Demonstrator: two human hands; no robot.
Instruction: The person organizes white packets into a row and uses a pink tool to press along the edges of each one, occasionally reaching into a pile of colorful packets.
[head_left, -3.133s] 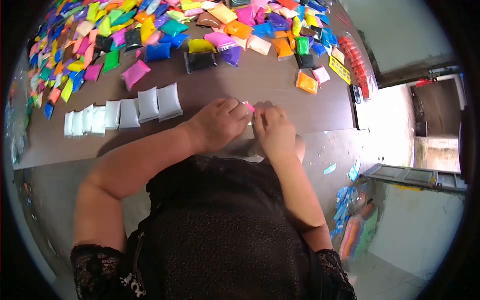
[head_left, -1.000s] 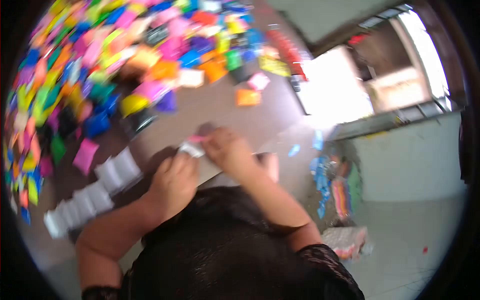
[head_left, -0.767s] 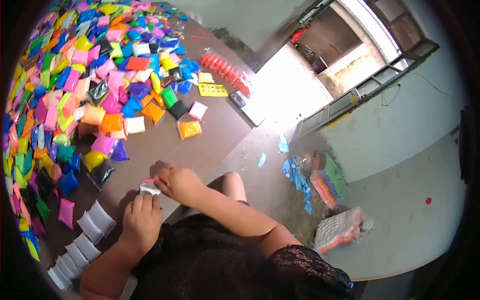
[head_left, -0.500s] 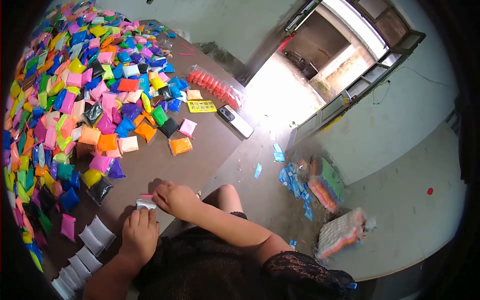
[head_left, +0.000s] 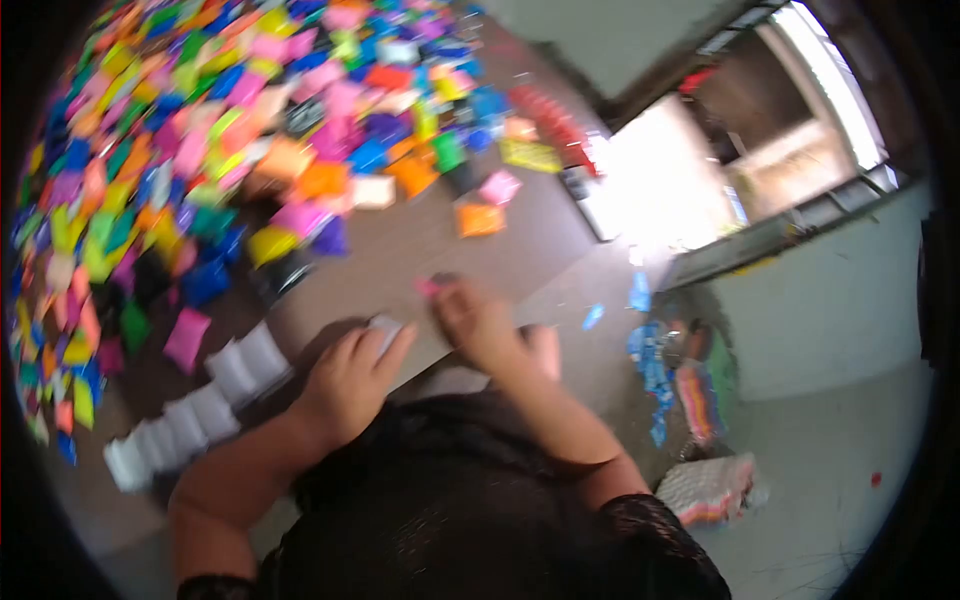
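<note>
Right grip (head_left: 474, 322), holding pink stick (head_left: 430, 288), has left white packet (head_left: 385, 325).

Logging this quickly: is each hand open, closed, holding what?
Left hand: touching a white packet; whether gripped, cannot tell.
Right hand: closed on a pink item.

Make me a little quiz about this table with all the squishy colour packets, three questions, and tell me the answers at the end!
1. Pick one: what colour is the small thing at the fingertips of the right hand? A) green B) pink C) black

2. True or false: a row of white packets lies on the table near the left forearm.

3. Fill the gap: between the right hand and the small pink packet lies a packet coloured ____.

Key: 1 B; 2 true; 3 orange.
</note>
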